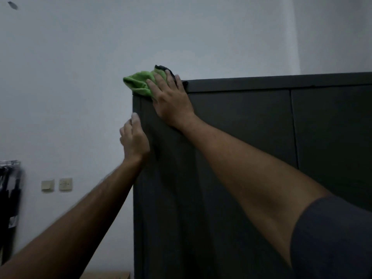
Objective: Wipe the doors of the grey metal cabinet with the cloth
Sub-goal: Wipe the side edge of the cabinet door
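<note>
At the top left corner of the grey metal cabinet, the green cloth lies under the right hand, whose straight fingers press it flat against the upper edge of the left door. Just below, the left hand curls round the cabinet's side edge. Left of the hands, two wall switches sit on the pale wall.

Fuzzy green cloth lies on the smooth, matt dark-grey metal cabinet.
</note>
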`<state>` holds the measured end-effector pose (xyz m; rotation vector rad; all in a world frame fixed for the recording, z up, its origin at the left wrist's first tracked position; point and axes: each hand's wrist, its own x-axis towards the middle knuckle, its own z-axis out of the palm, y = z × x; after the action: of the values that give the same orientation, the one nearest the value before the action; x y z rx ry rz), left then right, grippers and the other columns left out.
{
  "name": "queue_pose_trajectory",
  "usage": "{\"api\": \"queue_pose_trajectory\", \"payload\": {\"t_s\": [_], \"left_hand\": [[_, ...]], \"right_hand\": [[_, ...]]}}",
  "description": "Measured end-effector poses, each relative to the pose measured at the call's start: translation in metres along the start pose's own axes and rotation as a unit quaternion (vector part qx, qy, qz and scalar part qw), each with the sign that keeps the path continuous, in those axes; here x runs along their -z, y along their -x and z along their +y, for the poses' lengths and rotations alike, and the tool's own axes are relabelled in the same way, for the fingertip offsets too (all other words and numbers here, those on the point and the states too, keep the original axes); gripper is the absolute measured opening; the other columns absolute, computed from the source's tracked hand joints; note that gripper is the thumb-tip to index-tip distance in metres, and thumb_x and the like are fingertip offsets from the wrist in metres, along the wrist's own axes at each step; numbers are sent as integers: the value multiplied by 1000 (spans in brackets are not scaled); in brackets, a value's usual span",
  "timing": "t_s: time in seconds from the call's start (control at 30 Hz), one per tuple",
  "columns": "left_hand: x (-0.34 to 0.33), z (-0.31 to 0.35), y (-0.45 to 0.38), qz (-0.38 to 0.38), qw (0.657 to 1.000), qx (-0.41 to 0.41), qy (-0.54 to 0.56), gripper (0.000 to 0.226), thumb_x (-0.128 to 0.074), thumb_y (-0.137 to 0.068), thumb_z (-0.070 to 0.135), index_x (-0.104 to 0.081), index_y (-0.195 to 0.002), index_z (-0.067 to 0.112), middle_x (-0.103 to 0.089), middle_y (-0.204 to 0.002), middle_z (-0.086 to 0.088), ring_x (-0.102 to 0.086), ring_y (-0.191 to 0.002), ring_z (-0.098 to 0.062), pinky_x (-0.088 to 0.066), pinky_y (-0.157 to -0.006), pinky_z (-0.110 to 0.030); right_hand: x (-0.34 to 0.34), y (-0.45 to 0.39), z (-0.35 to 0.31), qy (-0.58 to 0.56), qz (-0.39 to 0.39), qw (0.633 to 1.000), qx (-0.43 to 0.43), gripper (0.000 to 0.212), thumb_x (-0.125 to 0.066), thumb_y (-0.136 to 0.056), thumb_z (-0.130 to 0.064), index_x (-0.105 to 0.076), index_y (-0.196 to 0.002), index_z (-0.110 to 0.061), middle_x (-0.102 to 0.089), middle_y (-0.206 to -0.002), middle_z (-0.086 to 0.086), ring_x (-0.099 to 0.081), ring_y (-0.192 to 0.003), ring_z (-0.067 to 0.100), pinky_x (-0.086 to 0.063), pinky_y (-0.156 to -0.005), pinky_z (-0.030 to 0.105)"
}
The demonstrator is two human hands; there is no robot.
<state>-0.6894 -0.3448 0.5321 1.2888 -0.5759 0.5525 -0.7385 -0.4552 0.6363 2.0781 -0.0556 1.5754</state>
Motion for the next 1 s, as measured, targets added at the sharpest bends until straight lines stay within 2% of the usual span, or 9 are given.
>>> {"api": "queue_pose_trajectory", "payload": {"t_s": [0.07, 0.17, 0.27, 0.43, 0.57, 0.73, 0.87, 1.0], "left_hand": [[-17, 5, 16, 84, 991, -59, -89, 65, -31, -108, 55, -38, -158, 14, -36, -163, -12, -35, -148, -32, -21, -123, -52], [-40, 16, 36, 123, 965, -179, -148, 76, -45, -98, 52, -31, -160, 9, -31, -165, -15, -30, -151, -32, -19, -125, -52], [-77, 19, 50, 60, 924, -304, -224, 78, -52, -94, 47, -32, -159, 8, -31, -164, -16, -27, -153, -30, -16, -128, -54], [-152, 29, 90, -47, 860, -433, -267, 72, -50, -94, 46, -42, -154, 7, -38, -161, -15, -33, -151, -31, -23, -126, -52], [-201, 30, 107, -57, 838, -455, -296, 74, -47, -95, 52, -41, -155, 9, -37, -162, -14, -30, -153, -33, -17, -129, -51], [-216, 17, 110, -7, 808, -465, -361, 84, -44, -95, 63, -37, -159, 10, -32, -166, -14, -23, -158, -35, -11, -131, -52], [-218, 17, 113, 11, 807, -464, -365, 88, -43, -92, 66, -35, -159, 9, -31, -166, -15, -23, -158, -37, -10, -131, -53], [-218, 19, 117, 22, 805, -468, -364, 88, -44, -91, 64, -37, -158, 7, -32, -165, -17, -23, -157, -36, -11, -130, -54]], "right_hand": [[3, 15, 28, -6, 4, 1000, -24, 55, -38, -100, -34, -40, -154, -21, -33, -164, 8, -22, -152, 41, -13, -124, 56], [11, 41, 76, -11, 18, 998, -54, 55, -39, -99, -33, -45, -152, -18, -37, -161, 10, -27, -150, 41, -17, -123, 56], [22, 66, 123, -11, 26, 997, -76, 56, -40, -99, -32, -44, -152, -16, -36, -162, 11, -26, -150, 42, -17, -123, 56], [39, 102, 196, -5, 24, 995, -97, 58, -41, -99, -32, -39, -155, -15, -32, -163, 12, -22, -152, 41, -16, -124, 57], [48, 134, 257, -8, 28, 994, -109, 59, -43, -99, -33, -38, -155, -15, -30, -164, 12, -20, -152, 42, -14, -124, 57], [61, 180, 348, -17, 43, 989, -137, 59, -45, -101, -30, -35, -157, -14, -24, -167, 12, -13, -154, 43, -10, -125, 58], [74, 216, 414, -21, 46, 983, -177, 60, -42, -102, -32, -32, -158, -16, -18, -169, 10, -11, -155, 40, -7, -125, 56], [81, 252, 464, -29, 45, 975, -216, 61, -38, -100, -34, -34, -157, -14, -18, -169, 11, -18, -154, 39, -9, -126, 55]]}}
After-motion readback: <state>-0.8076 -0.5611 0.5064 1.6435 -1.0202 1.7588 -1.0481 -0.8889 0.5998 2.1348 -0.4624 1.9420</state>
